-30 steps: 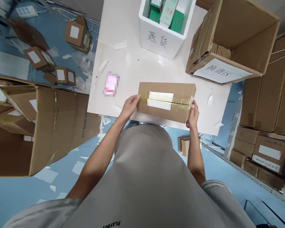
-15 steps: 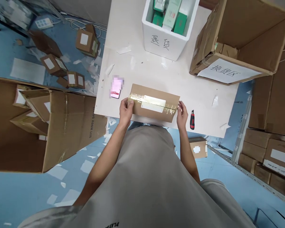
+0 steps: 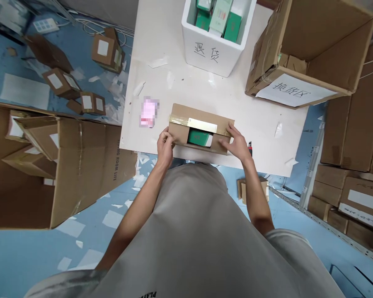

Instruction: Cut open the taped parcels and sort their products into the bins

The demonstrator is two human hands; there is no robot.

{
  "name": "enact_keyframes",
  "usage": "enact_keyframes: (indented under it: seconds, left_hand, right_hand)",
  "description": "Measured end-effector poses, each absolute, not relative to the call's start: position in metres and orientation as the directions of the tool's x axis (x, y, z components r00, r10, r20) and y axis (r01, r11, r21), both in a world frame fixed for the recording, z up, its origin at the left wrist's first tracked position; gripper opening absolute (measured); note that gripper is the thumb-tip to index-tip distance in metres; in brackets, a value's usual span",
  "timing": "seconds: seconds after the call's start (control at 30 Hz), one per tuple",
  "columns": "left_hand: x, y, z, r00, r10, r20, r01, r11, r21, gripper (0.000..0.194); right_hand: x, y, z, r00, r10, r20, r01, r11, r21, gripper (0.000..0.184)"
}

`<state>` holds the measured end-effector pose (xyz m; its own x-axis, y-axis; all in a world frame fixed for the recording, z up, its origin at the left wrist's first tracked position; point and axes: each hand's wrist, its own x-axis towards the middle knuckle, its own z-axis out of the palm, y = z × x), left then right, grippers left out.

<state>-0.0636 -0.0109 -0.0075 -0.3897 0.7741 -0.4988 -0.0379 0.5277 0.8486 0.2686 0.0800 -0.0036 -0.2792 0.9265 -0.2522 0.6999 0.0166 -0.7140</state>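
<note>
A long cardboard box (image 3: 178,131) lies at the table's near edge, its top split along the taped seam. Through the gap a green carton (image 3: 196,136) shows inside. One top flap stands raised on the far side, with a white label (image 3: 202,124) on it. My left hand (image 3: 165,145) pinches the box's left end, fingers closed on its edge. At the right end, my right hand (image 3: 237,144) grips the box, with fingertips on the raised flap and thumb lower down. A red and black utility knife (image 3: 250,148) is mostly hidden behind my right wrist.
A white foam bin (image 3: 205,54) with green cartons stands at the table's back. Right of it, a big open cardboard box (image 3: 264,62) bears a handwritten sign. A phone (image 3: 148,112) lies left. Another large carton (image 3: 87,161) with boxes stands beside the table; paper scraps litter the floor.
The box's top has come open along its seam, exposing the green carton. My right hand has moved inward onto the flap, and its arm now covers most of the knife.
</note>
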Motion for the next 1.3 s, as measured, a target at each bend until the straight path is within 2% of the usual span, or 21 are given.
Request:
enact_keyframes:
  seconds: [0.07,0.2,0.3,0.37,0.43,0.53,0.63,0.77,0.83,0.9,0.97,1.03,1.17,1.3]
  left_hand:
    - [-0.077,-0.020,-0.008,-0.356,0.798,-0.487,-0.024,0.513,0.858,0.024]
    - [-0.108,-0.045,-0.020,-0.160,0.906,-0.392,0.090,0.408,0.908,0.071]
    - [-0.120,-0.057,-0.033,-0.066,0.924,-0.377,0.206,0.382,0.901,0.107]
    - [-0.118,-0.056,-0.037,-0.088,0.935,-0.344,0.358,0.352,0.865,0.116]
    - [-0.111,-0.048,-0.034,-0.058,0.960,-0.272,0.561,0.257,0.787,0.113]
    - [-0.094,-0.034,-0.018,0.146,0.959,-0.244,0.773,0.043,0.632,0.107]
    - [-0.075,-0.020,-0.003,0.286,0.929,-0.232,0.822,-0.114,0.558,0.106]
    - [-0.049,0.008,-0.007,0.405,0.892,-0.201,0.759,-0.206,0.618,0.093]
    - [-0.035,0.024,-0.017,0.454,0.857,-0.245,0.722,-0.192,0.665,0.086]
    - [-0.024,0.036,-0.024,0.456,0.835,-0.308,0.730,-0.153,0.666,0.080]
    - [-0.018,0.038,-0.025,0.429,0.836,-0.342,0.761,-0.131,0.635,0.074]
    - [-0.022,0.033,-0.017,0.399,0.862,-0.313,0.782,-0.141,0.607,0.069]
    - [-0.072,0.022,0.003,0.312,0.930,-0.192,0.788,-0.140,0.600,0.065]
    - [-0.134,0.032,0.000,0.120,0.961,-0.249,0.741,0.080,0.666,0.063]
  right_hand:
    - [0.273,0.089,-0.004,-0.262,0.937,-0.231,0.728,0.034,-0.685,0.074]
    - [0.282,0.115,-0.007,-0.242,0.964,-0.109,0.682,0.089,-0.726,0.050]
    - [0.283,0.145,-0.018,-0.149,0.987,-0.051,0.610,0.052,-0.790,0.060]
    - [0.277,0.167,-0.033,-0.061,0.998,-0.034,0.592,0.009,-0.806,0.067]
    - [0.267,0.187,-0.048,0.007,0.999,-0.034,0.612,-0.031,-0.790,0.069]
    - [0.253,0.200,-0.061,0.045,0.998,-0.053,0.672,-0.069,-0.737,0.065]
    - [0.237,0.188,-0.055,0.025,0.996,-0.082,0.740,-0.074,-0.669,0.068]
    - [0.202,0.138,-0.041,-0.075,0.993,-0.094,0.844,0.013,-0.537,0.101]
    - [0.186,0.112,-0.036,-0.128,0.987,-0.097,0.873,0.066,-0.483,0.105]
    - [0.180,0.091,-0.029,-0.158,0.981,-0.110,0.877,0.089,-0.472,0.100]
    - [0.190,0.078,-0.019,-0.187,0.975,-0.119,0.856,0.103,-0.506,0.092]
    - [0.214,0.071,-0.008,-0.200,0.975,-0.099,0.821,0.111,-0.559,0.085]
    - [0.278,0.061,-0.001,-0.096,0.994,-0.051,0.792,0.045,-0.609,0.073]
    - [0.314,0.049,-0.022,0.026,0.993,-0.115,0.778,-0.092,-0.622,0.066]
